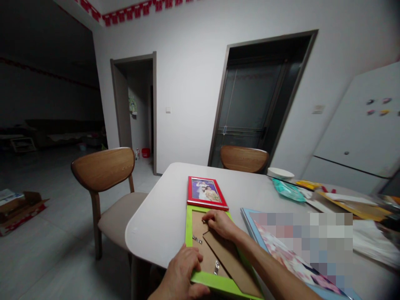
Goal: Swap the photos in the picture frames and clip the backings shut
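Observation:
A green picture frame (188, 227) lies face down on the table, its brown backing board (204, 258) showing. A brown stand leg (233, 264) lies along the right part of the back. Small metal clips (216, 267) sit on the board, with another metal clip (197, 239) at the left edge. My left hand (184, 271) grips the frame's near left corner, thumb on the near edge. My right hand (220, 223) is closed near the far edge, its fingertips pinching a small metal clip (204, 221) they partly cover.
A red picture frame (208, 206) with a photo lies beyond the green one. To the right is a larger blue-edged picture frame (250, 218), partly blurred out. Packaging (350, 204) and a teal bag (287, 190) lie at the table's right. Wooden chairs (108, 168) stand around the table.

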The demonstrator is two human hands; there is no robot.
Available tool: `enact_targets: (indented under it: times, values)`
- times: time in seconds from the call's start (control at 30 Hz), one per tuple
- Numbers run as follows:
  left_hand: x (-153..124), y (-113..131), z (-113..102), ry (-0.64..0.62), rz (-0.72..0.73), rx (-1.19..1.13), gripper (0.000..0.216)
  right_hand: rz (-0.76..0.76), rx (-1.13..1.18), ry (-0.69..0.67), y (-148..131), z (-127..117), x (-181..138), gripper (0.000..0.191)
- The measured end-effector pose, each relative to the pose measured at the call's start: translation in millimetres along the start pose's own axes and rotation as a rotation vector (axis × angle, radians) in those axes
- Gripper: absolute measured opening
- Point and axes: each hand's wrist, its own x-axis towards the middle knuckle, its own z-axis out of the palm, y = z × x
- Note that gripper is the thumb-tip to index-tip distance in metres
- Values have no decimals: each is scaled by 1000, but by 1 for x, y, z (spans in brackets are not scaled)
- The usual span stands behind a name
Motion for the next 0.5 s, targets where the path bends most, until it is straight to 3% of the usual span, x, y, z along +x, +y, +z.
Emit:
enact_targets:
  times: [0.33, 0.5]
  values:
    - [0, -3, 5, -21, 41, -17, 39, 184, -71, 146, 10, 12, 18, 14]
    - [-1, 2, 5, -35, -6, -14, 36, 267, -95, 136, 21, 11, 31, 11]
